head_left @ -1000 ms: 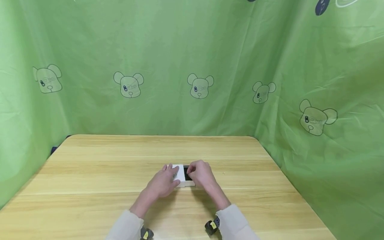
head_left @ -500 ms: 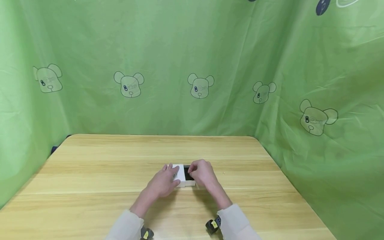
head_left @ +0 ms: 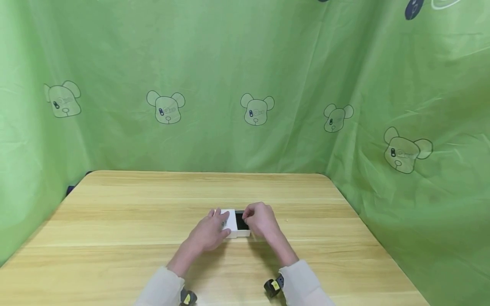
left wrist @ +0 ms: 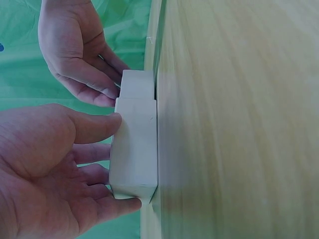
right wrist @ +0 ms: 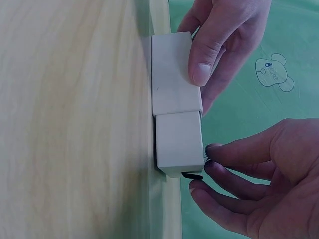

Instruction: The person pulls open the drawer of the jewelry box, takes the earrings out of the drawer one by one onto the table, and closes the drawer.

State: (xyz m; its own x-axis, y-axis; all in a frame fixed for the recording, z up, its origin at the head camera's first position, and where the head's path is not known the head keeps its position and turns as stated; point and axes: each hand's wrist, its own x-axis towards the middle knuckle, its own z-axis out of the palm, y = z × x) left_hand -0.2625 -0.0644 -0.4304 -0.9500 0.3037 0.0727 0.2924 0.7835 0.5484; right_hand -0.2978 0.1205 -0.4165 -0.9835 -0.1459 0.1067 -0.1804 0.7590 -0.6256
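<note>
A small white drawer box (head_left: 230, 221) lies on the table, its inner tray (right wrist: 179, 142) slid partly out to the right. Dark lining (head_left: 240, 222) shows inside the tray. My left hand (head_left: 208, 231) grips the outer sleeve (left wrist: 133, 144), thumb on the near side and fingers over the top and left end. At the tray's open top, my right hand (head_left: 261, 221) pinches something small and thin between thumb and fingertip; its kind is too small to tell. A short black tab (right wrist: 193, 176) sticks out from the tray's end, close to the right fingers.
The wood-grain table (head_left: 153, 204) spreads around both hands. Green curtains (head_left: 214, 63) with bear-head prints hang behind it and at both sides. Black wrist cameras (head_left: 272, 287) sit by the pale sleeves.
My right fingertips have shifted slightly right over the tray, baring more of the dark lining. My left hand and the box keep their place.
</note>
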